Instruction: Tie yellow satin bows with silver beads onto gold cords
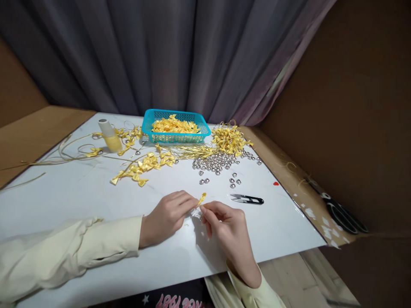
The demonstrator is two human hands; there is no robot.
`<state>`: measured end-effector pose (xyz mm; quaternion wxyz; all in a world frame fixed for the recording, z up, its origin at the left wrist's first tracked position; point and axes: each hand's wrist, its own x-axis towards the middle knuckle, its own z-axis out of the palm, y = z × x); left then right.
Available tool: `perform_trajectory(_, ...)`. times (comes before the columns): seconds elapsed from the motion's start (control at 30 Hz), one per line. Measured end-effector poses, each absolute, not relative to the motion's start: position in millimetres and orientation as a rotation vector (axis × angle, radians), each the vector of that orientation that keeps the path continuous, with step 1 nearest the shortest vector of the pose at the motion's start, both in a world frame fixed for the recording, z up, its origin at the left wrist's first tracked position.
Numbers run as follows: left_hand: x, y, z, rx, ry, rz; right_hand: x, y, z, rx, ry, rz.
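Note:
My left hand (168,214) and my right hand (226,226) meet over the white board (96,201), fingertips pinched together on a small yellow ribbon piece (202,198). A little white scrap lies under the fingertips. Black thread snips (247,199) lie on the board just right of my right hand. Several silver beads (218,164) are scattered beyond the hands.
A blue basket (176,124) of yellow ribbon pieces stands at the back. Yellow bows (144,164) and a bow pile (229,139) lie around it, with a yellow thread spool (109,136) at left. Black scissors (343,216) rest off the board at right.

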<state>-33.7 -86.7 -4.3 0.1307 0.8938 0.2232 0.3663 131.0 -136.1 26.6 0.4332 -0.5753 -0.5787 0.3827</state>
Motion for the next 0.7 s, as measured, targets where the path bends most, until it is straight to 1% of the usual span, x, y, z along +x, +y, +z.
perform_trajectory(0.23, -37, -87, 0, 2.594, 0.71, 1.155, 130, -137, 30, -1.387, -1.481, 0.882)
perform_trajectory(0.47, -28, -91, 10, 2.269, 0.761, 1.242, 128, -137, 30, -1.367, -1.447, 0.857)
perform_trajectory(0.57, -29, -91, 11, 2.327, 0.751, 1.266, 129, -138, 30, -1.367, -1.461, 0.842)
perform_trajectory(0.7, -35, -88, 8, 2.559, 0.651, 1.273, 130, -140, 31, -1.373, -1.529, 0.798)
